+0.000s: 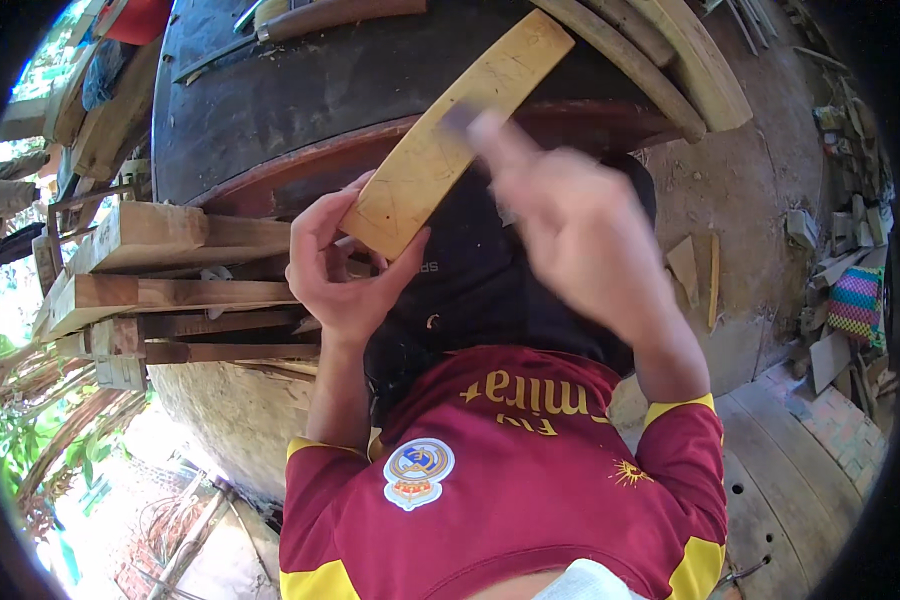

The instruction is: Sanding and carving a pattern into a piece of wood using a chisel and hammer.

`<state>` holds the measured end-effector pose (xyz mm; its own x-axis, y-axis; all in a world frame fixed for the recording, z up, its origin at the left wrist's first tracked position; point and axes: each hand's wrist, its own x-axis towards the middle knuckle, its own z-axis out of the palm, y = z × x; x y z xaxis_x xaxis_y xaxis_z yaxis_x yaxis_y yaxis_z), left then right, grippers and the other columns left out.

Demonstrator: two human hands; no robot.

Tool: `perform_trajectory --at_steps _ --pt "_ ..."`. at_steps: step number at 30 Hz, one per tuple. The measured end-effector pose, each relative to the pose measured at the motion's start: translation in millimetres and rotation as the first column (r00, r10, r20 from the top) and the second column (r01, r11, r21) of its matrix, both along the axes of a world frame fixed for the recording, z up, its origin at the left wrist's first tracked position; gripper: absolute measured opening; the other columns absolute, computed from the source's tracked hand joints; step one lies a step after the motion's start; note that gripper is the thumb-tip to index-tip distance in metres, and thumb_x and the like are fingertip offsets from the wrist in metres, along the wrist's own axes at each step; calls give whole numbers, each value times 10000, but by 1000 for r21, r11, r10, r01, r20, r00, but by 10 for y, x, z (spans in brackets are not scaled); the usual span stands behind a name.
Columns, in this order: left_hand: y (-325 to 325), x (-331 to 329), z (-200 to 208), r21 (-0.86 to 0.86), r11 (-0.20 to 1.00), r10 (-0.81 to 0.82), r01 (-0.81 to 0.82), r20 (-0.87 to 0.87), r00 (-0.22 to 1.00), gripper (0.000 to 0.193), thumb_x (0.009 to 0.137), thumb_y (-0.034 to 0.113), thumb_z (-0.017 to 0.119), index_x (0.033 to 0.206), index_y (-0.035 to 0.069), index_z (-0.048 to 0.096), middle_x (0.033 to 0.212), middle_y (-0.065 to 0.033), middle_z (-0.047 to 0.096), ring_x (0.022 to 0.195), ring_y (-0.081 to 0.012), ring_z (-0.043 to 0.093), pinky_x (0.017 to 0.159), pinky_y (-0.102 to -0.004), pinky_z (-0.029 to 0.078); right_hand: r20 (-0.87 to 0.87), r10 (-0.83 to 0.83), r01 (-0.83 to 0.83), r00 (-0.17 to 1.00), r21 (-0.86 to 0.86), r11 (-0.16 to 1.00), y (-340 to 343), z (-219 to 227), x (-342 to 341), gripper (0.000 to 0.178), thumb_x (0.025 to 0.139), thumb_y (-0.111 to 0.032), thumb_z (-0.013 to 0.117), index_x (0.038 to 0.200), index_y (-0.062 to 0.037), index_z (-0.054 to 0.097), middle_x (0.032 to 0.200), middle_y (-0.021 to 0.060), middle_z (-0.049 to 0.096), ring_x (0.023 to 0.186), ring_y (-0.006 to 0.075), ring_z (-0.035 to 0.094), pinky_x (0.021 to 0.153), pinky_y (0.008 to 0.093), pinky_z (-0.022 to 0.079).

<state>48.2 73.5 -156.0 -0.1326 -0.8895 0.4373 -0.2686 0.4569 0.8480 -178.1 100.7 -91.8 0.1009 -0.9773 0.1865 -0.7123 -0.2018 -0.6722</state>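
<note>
A pale, slightly curved wooden piece (425, 165) with dark scratch marks slants up and away over the table's near edge. My left hand (345, 265) grips its near end, thumb on one side and fingers on the other. Over the middle of the wood is my right hand (570, 215), smeared by motion. Its fingers are pinched on a small dark piece (460, 115) at the wood's face; what kind of piece it is I cannot make out.
A dark-topped table (260, 110) with a reddish edge lies ahead. A wooden-handled tool (335, 15) rests at its far side, and curved wood pieces (660, 60) lie at right. Stacked planks (170, 290) stand at left. A colourful woven item (856, 302) is far right.
</note>
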Motion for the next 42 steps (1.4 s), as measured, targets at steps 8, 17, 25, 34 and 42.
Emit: perform_trajectory --at_steps 8,17,25,34,42 --pt "5 4 -56 -15 1000 22 -22 8 1000 698 673 21 919 1246 -13 523 1223 -188 688 995 -148 699 565 -173 536 606 -104 -161 789 367 916 -13 -37 -77 396 1056 -192 546 1440 -99 571 796 51 658 597 37 524 515 231 432" --pt "-47 46 -66 -31 999 -33 33 -9 999 688 673 11 912 1241 -17 524 1209 -225 683 1062 -235 706 702 -249 605 824 -391 23 411 420 907 130 -342 29 407 1041 -177 576 1407 2 564 1001 129 688 572 74 548 438 196 399" --pt "15 195 -80 108 993 -34 39 -44 998 689 676 -42 894 1252 -27 518 1259 -245 652 1127 -259 678 827 -301 611 225 -31 48 974 -70 996 205 -315 187 458 880 -41 724 1331 -76 655 943 153 678 817 304 676 725 350 551" --pt "48 327 165 118 993 11 -20 82 997 624 697 -16 865 1255 -23 586 1241 -177 672 1134 -247 656 970 -374 528 7 -321 313 947 -248 917 -100 -348 -236 468 936 -15 664 1396 -80 611 823 165 698 650 186 624 655 296 507" --pt "-373 153 409 -177 971 231 -162 502 833 540 692 119 896 1183 53 682 1203 -117 703 1144 -323 634 1015 -421 470 40 -361 360 932 -237 902 -60 -375 -167 482 933 -88 670 1407 -129 600 762 182 647 635 334 630 615 409 515"
